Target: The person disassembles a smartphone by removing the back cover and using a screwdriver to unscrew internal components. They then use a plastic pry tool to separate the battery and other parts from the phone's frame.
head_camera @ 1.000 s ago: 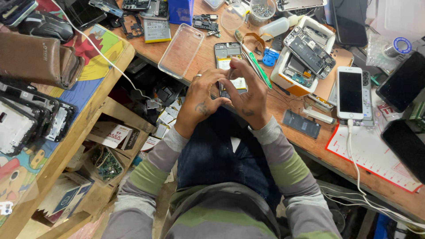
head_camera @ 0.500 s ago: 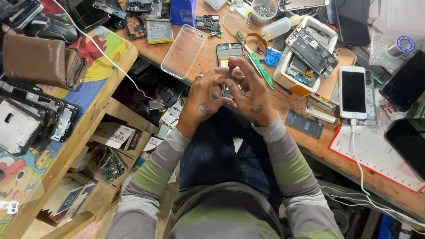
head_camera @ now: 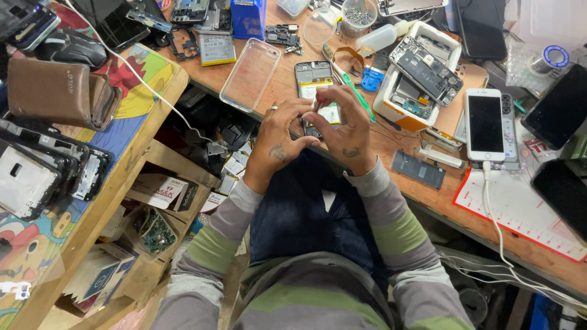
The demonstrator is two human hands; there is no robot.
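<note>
Left hand (head_camera: pixel 278 143) and right hand (head_camera: pixel 348 131), fingers pinching — seemingly — a small part, above opened phone (head_camera: pixel 316 91)

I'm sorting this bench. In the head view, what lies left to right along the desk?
Brown wallet → clear phone case → opened phone under the hands → white phone → black phone.

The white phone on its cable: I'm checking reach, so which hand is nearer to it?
Right. The right hand is over the bench edge, with the white phone off to its outer side; the left hand lies beyond the right hand, farther away.
</note>
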